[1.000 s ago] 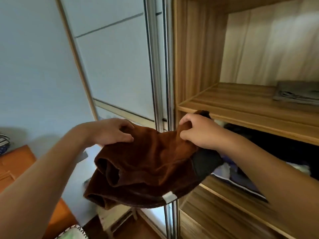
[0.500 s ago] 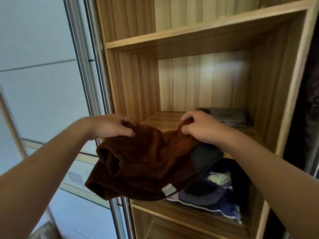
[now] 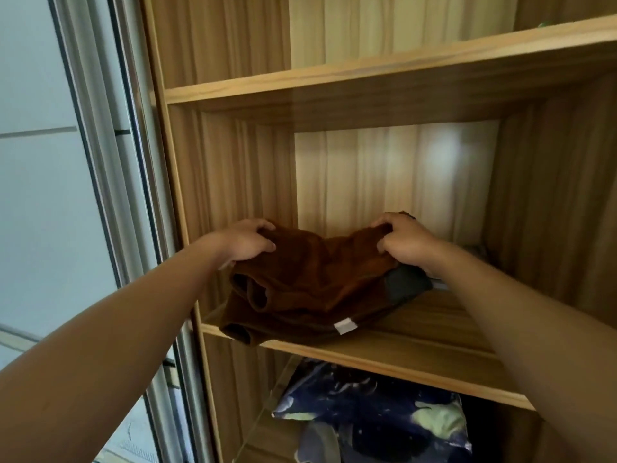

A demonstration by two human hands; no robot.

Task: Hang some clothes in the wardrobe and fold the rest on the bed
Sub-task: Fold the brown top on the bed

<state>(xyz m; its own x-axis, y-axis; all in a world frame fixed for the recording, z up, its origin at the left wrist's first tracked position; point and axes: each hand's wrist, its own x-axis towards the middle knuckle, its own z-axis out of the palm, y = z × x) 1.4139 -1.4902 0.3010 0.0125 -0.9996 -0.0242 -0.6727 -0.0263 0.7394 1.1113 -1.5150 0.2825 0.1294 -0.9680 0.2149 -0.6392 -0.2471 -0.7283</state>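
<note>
So the brown garment has been lifted quite a bit in the last second. It was being held out in front of the sliding door frame, below shelf level, and now it's been brought into the middle compartment of the wardrobe. Its top edge is bunched and gripped at one end by the left hand, fingers curled over the fabric with the thumb tucked under. The other end is pinched the same way by the right hand. Neither grip looks to have been shifted along the way. The cloth is held up between the two hands and sags in the middle. Its lower folds seem to be resting on the front lip of the middle shelf, with one corner hanging just over the edge. A dark grey piece is tucked in under the right side, and a white tag can be seen at the hem. A blue patterned bundle is stuffed in the compartment below. What it means, probably: this one is being shelved folded, not hung, and the placing is nearly done. It likely just needs to be pushed further back, laid flat and let go, with the overhanging corner minded so nothing slides off.
</note>
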